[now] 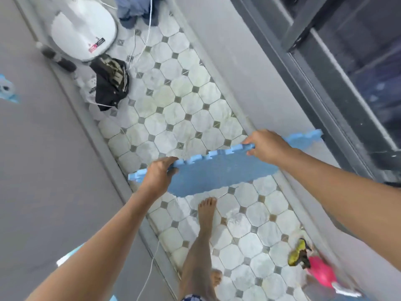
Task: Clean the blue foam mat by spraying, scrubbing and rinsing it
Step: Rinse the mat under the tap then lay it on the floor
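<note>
The blue foam mat point(217, 172), a square with jigsaw edges, hangs in the air above the tiled floor, tilted with its top edge toward the camera. My left hand point(159, 174) grips the mat's left end, thumb over the top edge. My right hand point(267, 146) grips the upper edge near the right end, fingers curled over it. The mat's far right corner point(303, 137) sticks out past my right hand toward the wall.
A narrow floor of pale octagon tiles point(184, 109) runs between two grey walls. A white washing machine point(84, 29) and a pile of dark clothes point(110, 81) lie at the far end. A pink spray bottle point(321, 272) and yellow scrubber point(297, 253) lie bottom right. My bare foot point(207, 213) stands under the mat.
</note>
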